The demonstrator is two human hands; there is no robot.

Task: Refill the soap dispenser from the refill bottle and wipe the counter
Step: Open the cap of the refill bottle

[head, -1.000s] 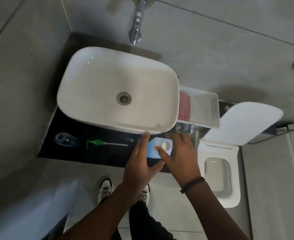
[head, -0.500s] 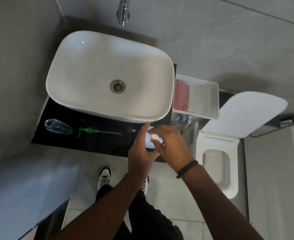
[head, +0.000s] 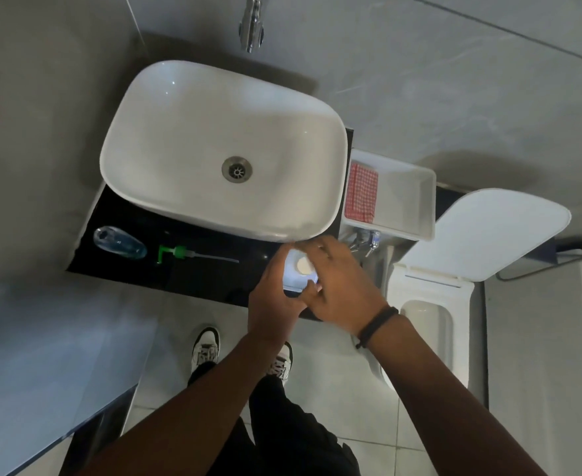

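White ceramic basin (head: 224, 146) fills the back of the black counter (head: 193, 273). At the counter's front right corner stands the refill bottle (head: 299, 269); the left hand (head: 275, 297) curls around its side, and the right hand (head: 341, 290) grips it from the right. The clear soap dispenser (head: 119, 242) lies near the front left corner, its green pump (head: 179, 253) just beside it.

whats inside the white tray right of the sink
A folded red checked cloth lies at the left end of the white tray; the remainder looks bare. Whatever is under the cloth stays hidden.
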